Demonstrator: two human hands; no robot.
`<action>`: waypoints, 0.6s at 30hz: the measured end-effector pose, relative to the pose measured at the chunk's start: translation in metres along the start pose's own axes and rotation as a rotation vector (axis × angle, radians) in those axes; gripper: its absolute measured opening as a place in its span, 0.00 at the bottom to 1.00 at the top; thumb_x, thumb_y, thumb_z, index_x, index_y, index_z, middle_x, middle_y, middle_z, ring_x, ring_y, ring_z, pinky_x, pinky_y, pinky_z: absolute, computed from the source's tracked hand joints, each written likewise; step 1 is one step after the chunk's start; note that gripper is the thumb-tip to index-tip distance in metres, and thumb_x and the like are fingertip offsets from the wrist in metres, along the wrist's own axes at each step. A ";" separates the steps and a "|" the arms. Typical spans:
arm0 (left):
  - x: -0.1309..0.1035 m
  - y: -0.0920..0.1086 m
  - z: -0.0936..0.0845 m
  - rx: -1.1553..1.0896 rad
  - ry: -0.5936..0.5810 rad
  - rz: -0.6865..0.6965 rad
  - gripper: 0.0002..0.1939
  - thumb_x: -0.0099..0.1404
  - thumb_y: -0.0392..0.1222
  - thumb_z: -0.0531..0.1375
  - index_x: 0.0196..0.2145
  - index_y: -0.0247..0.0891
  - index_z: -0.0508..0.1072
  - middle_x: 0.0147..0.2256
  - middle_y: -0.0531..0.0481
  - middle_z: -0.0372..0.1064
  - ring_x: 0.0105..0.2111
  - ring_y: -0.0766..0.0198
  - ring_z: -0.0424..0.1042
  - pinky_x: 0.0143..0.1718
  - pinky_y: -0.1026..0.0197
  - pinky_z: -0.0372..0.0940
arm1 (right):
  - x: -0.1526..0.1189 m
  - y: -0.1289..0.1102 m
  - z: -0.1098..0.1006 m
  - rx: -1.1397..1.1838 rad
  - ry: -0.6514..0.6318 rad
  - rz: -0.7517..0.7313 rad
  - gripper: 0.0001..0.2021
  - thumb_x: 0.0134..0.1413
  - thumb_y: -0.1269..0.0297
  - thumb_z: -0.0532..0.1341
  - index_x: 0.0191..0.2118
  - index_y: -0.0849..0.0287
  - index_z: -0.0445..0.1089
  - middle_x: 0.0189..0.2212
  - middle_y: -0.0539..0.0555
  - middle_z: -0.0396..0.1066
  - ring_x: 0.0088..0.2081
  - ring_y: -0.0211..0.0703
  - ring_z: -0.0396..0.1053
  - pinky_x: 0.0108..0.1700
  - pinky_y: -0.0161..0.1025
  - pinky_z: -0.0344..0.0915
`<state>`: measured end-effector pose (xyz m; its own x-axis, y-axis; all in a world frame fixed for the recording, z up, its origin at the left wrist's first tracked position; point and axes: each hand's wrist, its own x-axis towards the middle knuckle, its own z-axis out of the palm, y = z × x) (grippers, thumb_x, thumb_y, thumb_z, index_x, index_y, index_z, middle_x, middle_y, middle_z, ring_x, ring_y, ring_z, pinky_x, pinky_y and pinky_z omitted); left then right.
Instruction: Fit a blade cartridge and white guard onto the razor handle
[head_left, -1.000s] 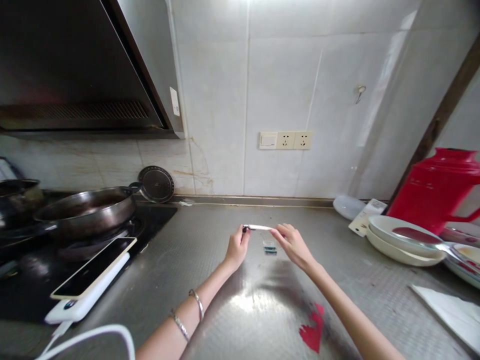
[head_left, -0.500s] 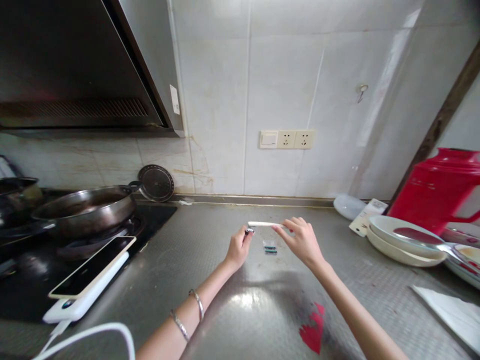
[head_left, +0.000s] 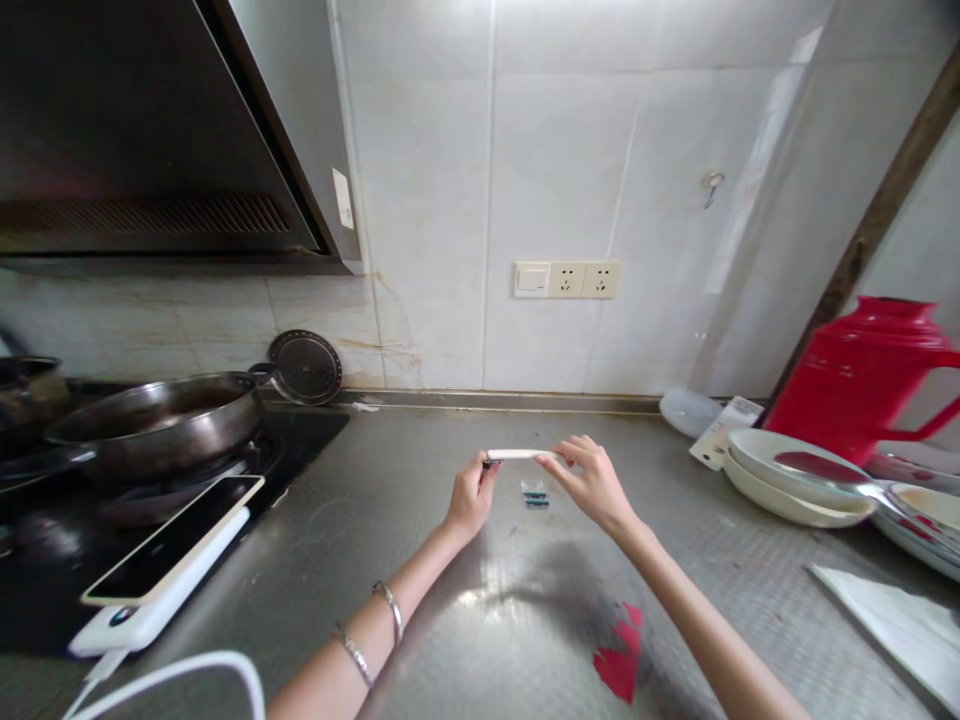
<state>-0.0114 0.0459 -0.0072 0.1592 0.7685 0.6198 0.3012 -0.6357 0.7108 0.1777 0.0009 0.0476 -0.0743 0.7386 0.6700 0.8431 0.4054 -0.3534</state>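
**Two light pinches, one straight line**

The fingers of the left hand (head_left: pixel 470 502) are closed on a small dark piece (head_left: pixel 492 463); those of the right hand (head_left: pixel 591 487) pinch the white stick (head_left: pixel 517 455) near its right end. The stick lies nearly level between the hands, above the worktop (head_left: pixel 352 520); whether its left end is joined to the dark piece cannot be told. Best to brace the left, align with the right, and press gently, clear of the small packet (head_left: pixel 535 496) below.
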 end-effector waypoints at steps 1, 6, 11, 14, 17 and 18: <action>0.000 0.000 0.000 0.002 0.007 0.006 0.14 0.64 0.48 0.49 0.26 0.36 0.62 0.17 0.58 0.52 0.19 0.71 0.54 0.22 0.67 0.49 | 0.000 -0.001 0.000 0.006 -0.006 -0.010 0.21 0.54 0.45 0.51 0.26 0.56 0.70 0.23 0.51 0.64 0.30 0.39 0.60 0.34 0.35 0.51; -0.001 0.001 -0.002 0.014 0.011 0.016 0.12 0.63 0.45 0.49 0.26 0.37 0.62 0.18 0.58 0.54 0.19 0.71 0.55 0.23 0.67 0.49 | 0.000 0.001 0.000 -0.005 0.039 0.011 0.22 0.52 0.44 0.51 0.25 0.57 0.70 0.22 0.52 0.64 0.30 0.40 0.60 0.34 0.36 0.52; -0.001 -0.001 -0.002 0.018 0.030 0.017 0.12 0.63 0.45 0.49 0.27 0.37 0.63 0.18 0.57 0.56 0.19 0.70 0.56 0.23 0.67 0.50 | -0.001 -0.004 -0.001 0.039 0.045 -0.002 0.22 0.53 0.44 0.51 0.26 0.56 0.71 0.23 0.53 0.66 0.29 0.41 0.61 0.34 0.36 0.54; -0.001 -0.001 -0.002 0.009 0.040 0.014 0.12 0.63 0.45 0.49 0.27 0.36 0.63 0.19 0.56 0.57 0.20 0.70 0.57 0.23 0.67 0.50 | -0.002 -0.004 0.001 0.044 0.040 -0.019 0.23 0.54 0.44 0.50 0.25 0.56 0.71 0.22 0.53 0.66 0.29 0.40 0.61 0.33 0.36 0.54; -0.002 0.002 -0.003 0.008 0.032 0.020 0.11 0.63 0.45 0.49 0.26 0.37 0.62 0.18 0.57 0.56 0.19 0.70 0.56 0.23 0.67 0.50 | -0.001 0.002 0.003 0.033 0.059 0.015 0.23 0.52 0.43 0.51 0.25 0.57 0.72 0.22 0.53 0.66 0.29 0.40 0.62 0.33 0.36 0.54; -0.002 0.003 -0.003 0.007 0.027 0.024 0.12 0.63 0.44 0.49 0.26 0.37 0.62 0.18 0.57 0.55 0.19 0.70 0.56 0.23 0.68 0.50 | -0.001 0.003 0.003 0.038 0.065 0.030 0.23 0.52 0.43 0.51 0.25 0.57 0.72 0.22 0.53 0.66 0.29 0.40 0.62 0.33 0.36 0.54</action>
<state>-0.0134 0.0428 -0.0056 0.1409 0.7509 0.6452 0.3045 -0.6530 0.6935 0.1791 0.0030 0.0440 -0.0136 0.7143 0.6997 0.8237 0.4047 -0.3972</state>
